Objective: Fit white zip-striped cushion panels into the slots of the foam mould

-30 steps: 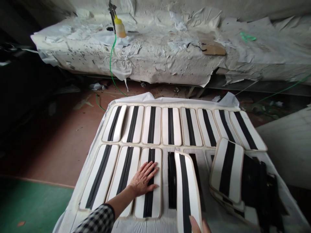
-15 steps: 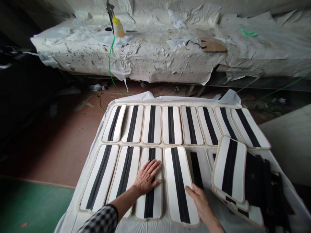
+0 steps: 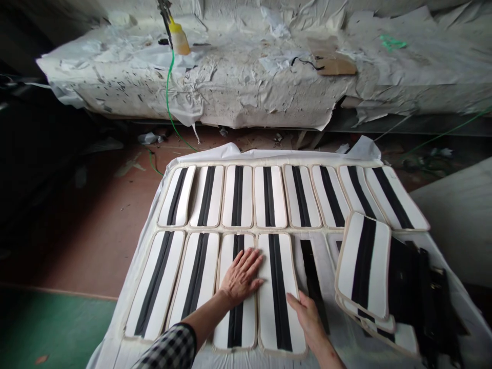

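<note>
My left hand [image 3: 243, 277] lies flat on a white rounded panel [image 3: 235, 335] with a black stripe and beige stitched edging. Its fingers are spread, and their tips reach the left edge of a neighbouring striped panel [image 3: 265, 302]. At that neighbouring panel's right edge is my right hand [image 3: 307, 312], thumb on top and fingers partly hidden at the side. The panel lies close beside the one under my left hand. To the right, a stack of striped panels [image 3: 378, 266] leans over a dark black item [image 3: 403, 282].
A row of several striped panels [image 3: 303, 197] covers the far side of the cloth-covered table [image 3: 303, 353]. Behind stands a glue-stained bench [image 3: 246, 92] with a spray gun carrying a yellow-topped bottle [image 3: 179, 41] and a green hose [image 3: 168, 97].
The panel at my right hand has moved left, against its neighbour, and lies straighter. My left hand has slid slightly right; my right hand has shifted left. The view has moved slightly.
</note>
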### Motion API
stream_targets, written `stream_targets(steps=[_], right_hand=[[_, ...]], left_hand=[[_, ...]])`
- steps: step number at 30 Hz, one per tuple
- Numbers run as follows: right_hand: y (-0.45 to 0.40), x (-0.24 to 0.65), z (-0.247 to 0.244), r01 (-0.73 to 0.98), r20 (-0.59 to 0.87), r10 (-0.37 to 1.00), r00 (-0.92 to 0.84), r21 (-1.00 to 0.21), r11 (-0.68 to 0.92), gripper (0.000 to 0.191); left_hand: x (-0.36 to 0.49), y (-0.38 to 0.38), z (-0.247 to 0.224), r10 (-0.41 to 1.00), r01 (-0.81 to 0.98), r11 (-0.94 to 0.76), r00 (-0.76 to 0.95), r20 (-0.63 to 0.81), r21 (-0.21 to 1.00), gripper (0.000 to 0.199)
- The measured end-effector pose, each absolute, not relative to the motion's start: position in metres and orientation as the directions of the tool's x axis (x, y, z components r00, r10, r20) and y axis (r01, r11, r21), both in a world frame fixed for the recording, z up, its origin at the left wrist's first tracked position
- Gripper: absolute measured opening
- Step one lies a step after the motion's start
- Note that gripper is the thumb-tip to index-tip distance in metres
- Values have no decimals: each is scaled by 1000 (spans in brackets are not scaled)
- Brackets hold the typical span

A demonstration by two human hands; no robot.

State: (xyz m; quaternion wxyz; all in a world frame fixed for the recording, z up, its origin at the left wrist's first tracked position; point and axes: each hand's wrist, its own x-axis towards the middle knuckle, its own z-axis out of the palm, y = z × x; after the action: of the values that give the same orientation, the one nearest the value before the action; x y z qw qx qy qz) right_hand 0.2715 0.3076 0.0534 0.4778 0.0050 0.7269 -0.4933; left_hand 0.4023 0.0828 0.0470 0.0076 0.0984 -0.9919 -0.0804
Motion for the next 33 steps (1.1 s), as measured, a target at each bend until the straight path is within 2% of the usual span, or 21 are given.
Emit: stream_targets(steps=[3,7,11,14,16,19,21,24,27,29,31,33], right_hand=[[307,269,49,422,-691,-498,-525,-719,552,58],[303,269,56,292,-652,-477,-590,-722,627,50],[304,266,75,92,-594,-415,-689,-639,763,28],[319,244,95,-31,-523,-402,-752,-581,814,25],[339,213,109,-118,-407,-382,-830,-541,833,28],[374,150,119,-213,-196,-303,-933,-380,900,45],[395,107,116,-200,-145,-245,-959,-271,942,53],[413,61,106,-181,-154,-209,-966,-179,967,55],[411,35,101,-335,-162,-356,-920,-143,931,54],[402,20,102,-561,-177,-572,-801,-111,820,73],[388,3,105,-817,-234,-797,-557,-17,576,86],[372,-15,106,-950,-310,-899,-308,59,305,78]], left_hand=[[381,86,44,-142,-137,974,-990,20,178,75],[356,98,35,-116,-104,982,-991,65,161,79],[346,105,27,-118,-103,984,-987,106,142,79],[344,105,25,-101,-83,988,-986,135,128,79],[343,105,27,-86,-69,991,-985,148,115,82],[340,106,30,-66,-51,994,-984,164,93,85],[338,107,30,-54,-41,996,-984,171,78,86],[336,108,28,-48,-39,998,-984,171,56,86],[336,109,26,-51,-45,998,-985,167,40,85],[335,109,26,-50,-45,998,-986,161,33,85],[335,110,26,-54,-50,998,-987,151,31,86],[335,110,28,-63,-59,998,-988,138,32,87]])
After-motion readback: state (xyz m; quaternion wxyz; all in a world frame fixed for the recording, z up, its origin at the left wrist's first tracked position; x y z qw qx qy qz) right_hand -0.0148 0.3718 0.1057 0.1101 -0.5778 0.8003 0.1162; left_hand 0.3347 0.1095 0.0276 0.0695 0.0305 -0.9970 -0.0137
